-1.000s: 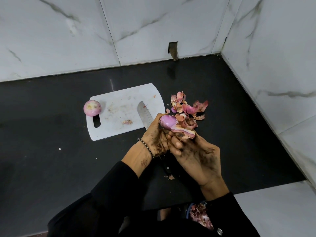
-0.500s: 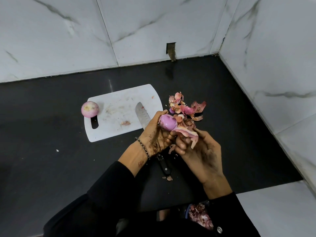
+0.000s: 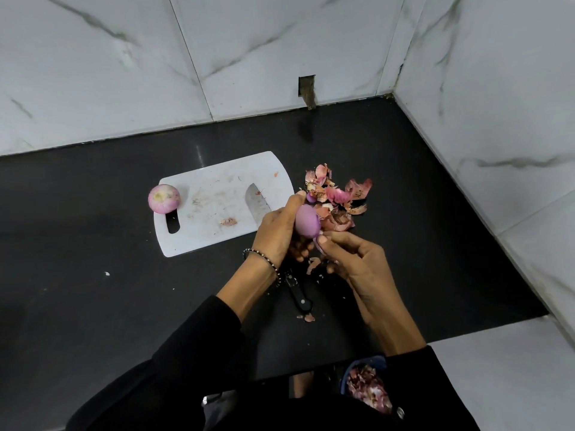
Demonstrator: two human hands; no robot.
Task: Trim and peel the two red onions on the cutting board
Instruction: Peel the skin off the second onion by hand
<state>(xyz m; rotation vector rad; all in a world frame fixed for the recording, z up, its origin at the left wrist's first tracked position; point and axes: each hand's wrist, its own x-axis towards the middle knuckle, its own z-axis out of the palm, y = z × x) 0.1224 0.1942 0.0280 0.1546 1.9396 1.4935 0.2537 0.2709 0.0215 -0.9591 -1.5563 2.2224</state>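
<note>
Onion [image 3: 306, 223] barer than before; peel [image 3: 318, 246] smaller

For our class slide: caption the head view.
Left hand holds a red onion while right hand pinches its skin.

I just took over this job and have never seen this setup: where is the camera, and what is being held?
No machine here: a person works with bare hands, and the picture comes from a camera on their head, looking down. The left hand holds a mostly peeled onion; the right hand pinches a strip of skin at its lower end. On the black counter lies a white cutting board, with a second onion at its left edge and a knife blade on its right side. Loose peels lie right of the board.
</note>
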